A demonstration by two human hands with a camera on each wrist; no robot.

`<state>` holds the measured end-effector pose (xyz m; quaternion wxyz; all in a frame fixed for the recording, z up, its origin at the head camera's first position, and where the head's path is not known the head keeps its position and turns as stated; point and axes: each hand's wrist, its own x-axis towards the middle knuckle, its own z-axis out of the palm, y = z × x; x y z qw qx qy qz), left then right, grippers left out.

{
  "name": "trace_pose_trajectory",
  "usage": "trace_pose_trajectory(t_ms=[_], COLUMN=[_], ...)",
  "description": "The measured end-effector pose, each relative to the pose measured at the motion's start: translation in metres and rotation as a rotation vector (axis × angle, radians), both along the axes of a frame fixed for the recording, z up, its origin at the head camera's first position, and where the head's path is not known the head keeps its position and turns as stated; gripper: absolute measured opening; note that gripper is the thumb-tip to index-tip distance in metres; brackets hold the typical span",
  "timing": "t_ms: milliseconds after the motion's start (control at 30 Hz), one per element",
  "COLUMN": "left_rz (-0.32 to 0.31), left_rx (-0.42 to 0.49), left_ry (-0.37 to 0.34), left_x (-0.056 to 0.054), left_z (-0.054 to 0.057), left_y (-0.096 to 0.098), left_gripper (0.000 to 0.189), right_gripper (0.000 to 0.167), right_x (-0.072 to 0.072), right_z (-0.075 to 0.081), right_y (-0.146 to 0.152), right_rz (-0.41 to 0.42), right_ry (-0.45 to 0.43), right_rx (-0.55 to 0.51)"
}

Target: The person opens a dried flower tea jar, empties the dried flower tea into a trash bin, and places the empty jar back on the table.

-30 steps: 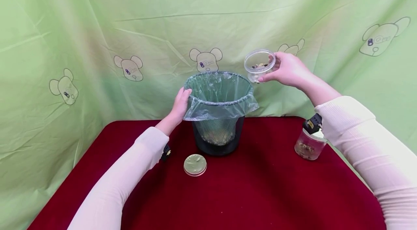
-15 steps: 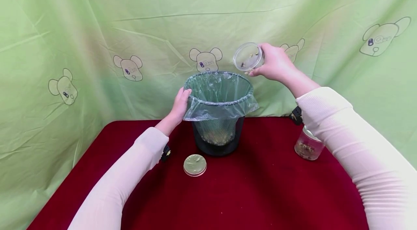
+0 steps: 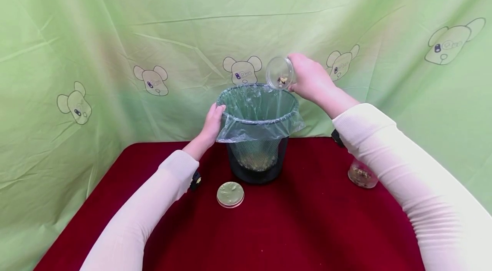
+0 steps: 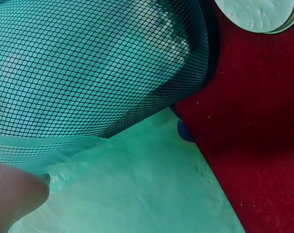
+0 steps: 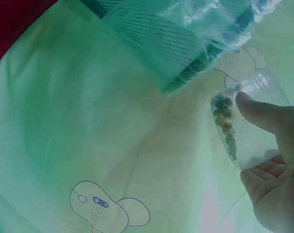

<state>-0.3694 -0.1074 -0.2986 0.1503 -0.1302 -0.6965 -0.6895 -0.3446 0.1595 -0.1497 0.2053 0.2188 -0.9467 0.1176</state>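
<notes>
A black wire-mesh trash bin, lined with a clear plastic bag folded over its rim, stands upright on the table. My left hand grips its rim at the left; in the left wrist view part of that hand shows beside the mesh. My right hand holds a clear plastic jar, uncovered and tilted left, over the bin's back right rim. Small dark and yellowish bits lie inside the jar. In the right wrist view, thumb and fingers wrap round its side.
A round lid lies on the red tablecloth in front of the bin. Another clear jar with bits in it stands at the right, partly hidden by my right sleeve. A green cloth backdrop hangs close behind the bin.
My right hand has moved left with the jar, from beside the bin to over its back right rim, tipping it further. The left hand and the bin have stayed put.
</notes>
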Motion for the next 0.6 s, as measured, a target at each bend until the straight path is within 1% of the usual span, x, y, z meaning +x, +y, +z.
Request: trace_pose_trajectory(t_ms=[133,267,600], left_rz=[-0.001,-0.002,0.000], left_rx=[-0.002,-0.012,-0.005], left_ry=[-0.003,-0.008,-0.009], left_x=[0.000,-0.001,0.000], left_z=[-0.001,-0.001,-0.001], left_y=[0.000,0.000,0.000], left_gripper=[0.054,0.055,0.054], right_gripper=[0.074,0.075,0.072], right_x=[-0.002,-0.005,-0.008], right_z=[-0.006,-0.011,-0.021], right_y=[-0.002,-0.001,-0.004], right_rz=[0.036,0.058,0.116], right_ry=[0.067,0.109,0.198], right_rx=[0.070,0.112,0.151])
